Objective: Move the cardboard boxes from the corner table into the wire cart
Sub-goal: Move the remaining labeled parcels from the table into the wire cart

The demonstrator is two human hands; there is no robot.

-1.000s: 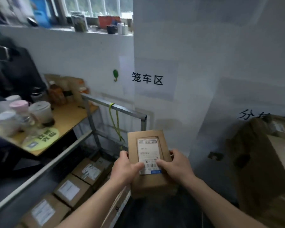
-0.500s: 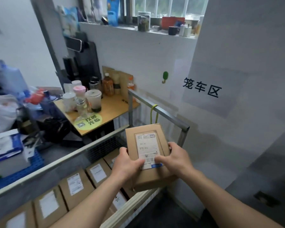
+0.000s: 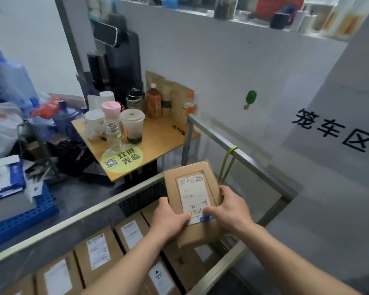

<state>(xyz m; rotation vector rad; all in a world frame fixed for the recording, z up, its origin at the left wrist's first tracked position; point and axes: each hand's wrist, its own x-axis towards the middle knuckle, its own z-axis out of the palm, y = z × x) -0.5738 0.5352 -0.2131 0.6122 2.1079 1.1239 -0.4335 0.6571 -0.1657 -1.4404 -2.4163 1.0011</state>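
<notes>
Head camera view, looking down at two bare forearms reaching forward over a metal wire cart (image 3: pixel 73 223). Both hands hold one small cardboard box (image 3: pixel 192 188) just above the cart's open top, near its far right corner. The box is tilted, with its white shipping label facing up. The left hand (image 3: pixel 168 220) grips the box's near left edge, thumb lying across the bottom of the label. The right hand (image 3: pixel 232 211) grips the near right edge, thumb pressed on the label beside the barcode and fingers curled round the side.

Inside the cart, below the held box, more labelled boxes (image 3: pixel 98 251) are packed side by side in rows. A yellow strap (image 3: pixel 228 160) hangs from the cart's far rail.

Beyond the cart stands a small wooden table (image 3: pixel 164 135) against a white wall. It carries several plastic cups (image 3: pixel 132 124), a clear bottle (image 3: pixel 113 135), an orange drink bottle (image 3: pixel 153 102) and a round yellow sticker (image 3: pixel 121 159). A blue crate (image 3: pixel 19 222) with papers sits on the floor at the left. Black Chinese characters (image 3: pixel 332 133) are on the wall at the right.
</notes>
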